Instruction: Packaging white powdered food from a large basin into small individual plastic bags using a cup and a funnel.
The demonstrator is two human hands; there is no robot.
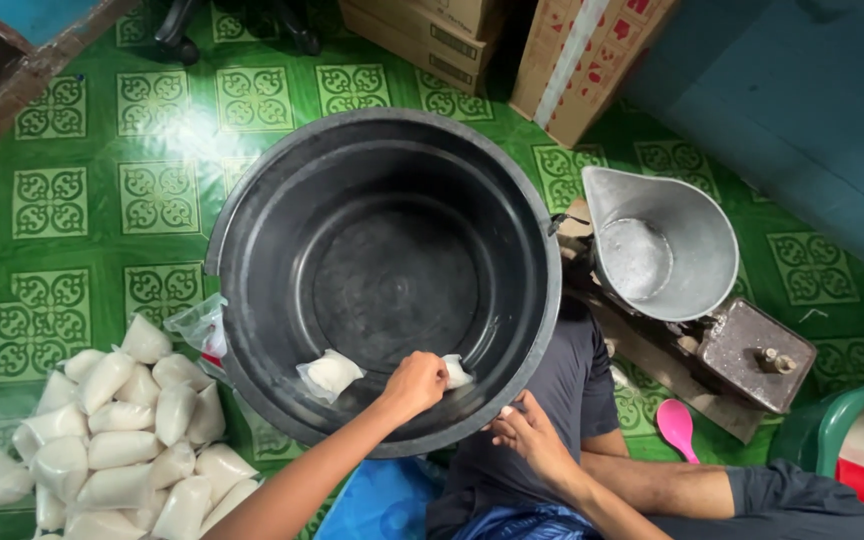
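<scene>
Small white filled bag lies at the near inner wall of the black tub, long axis roughly left-right, under the left hand, whose fingers close on it. A second bag lies just left. Right hand rests curled at the rim. Filled white bags are piled on the floor at left; cardboard boxes stand beyond.

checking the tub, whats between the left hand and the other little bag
Only bare black tub floor separates the left hand from the small white bag, in the head view.
</scene>
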